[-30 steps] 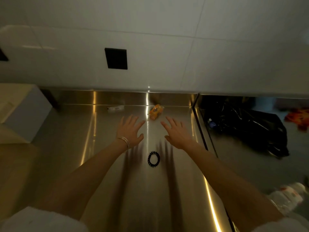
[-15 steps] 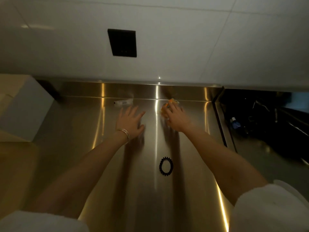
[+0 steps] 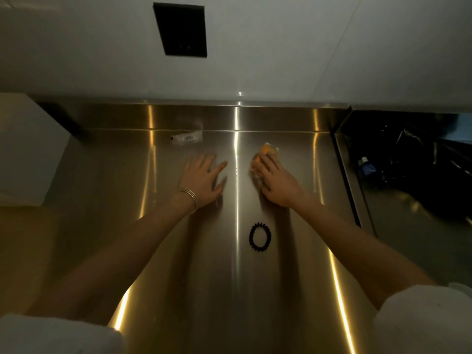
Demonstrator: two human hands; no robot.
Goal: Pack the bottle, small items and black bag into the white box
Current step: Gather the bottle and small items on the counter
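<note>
My right hand (image 3: 277, 181) lies over a small orange packet (image 3: 268, 150) on the steel counter (image 3: 127, 226), fingers closing on it; part of the packet shows beyond my fingertips. My left hand (image 3: 203, 178) hovers flat and spread just left of it, holding nothing. A small white labelled packet (image 3: 187, 138) lies near the back edge, beyond my left hand. A black coiled hair tie (image 3: 260, 237) rests nearer to me, between my forearms. The white box (image 3: 28, 149) stands at the far left. A black bag (image 3: 408, 159) lies on the floor to the right.
A white tiled wall (image 3: 281, 47) with a black socket plate (image 3: 181, 30) closes off the back. The counter's right edge (image 3: 347, 175) drops to the floor. A small blue-capped bottle (image 3: 367, 166) sits by the black bag.
My right hand has reached forward onto the orange packet and is closing on it. My left hand has barely moved. The view has tilted down and leftward.
</note>
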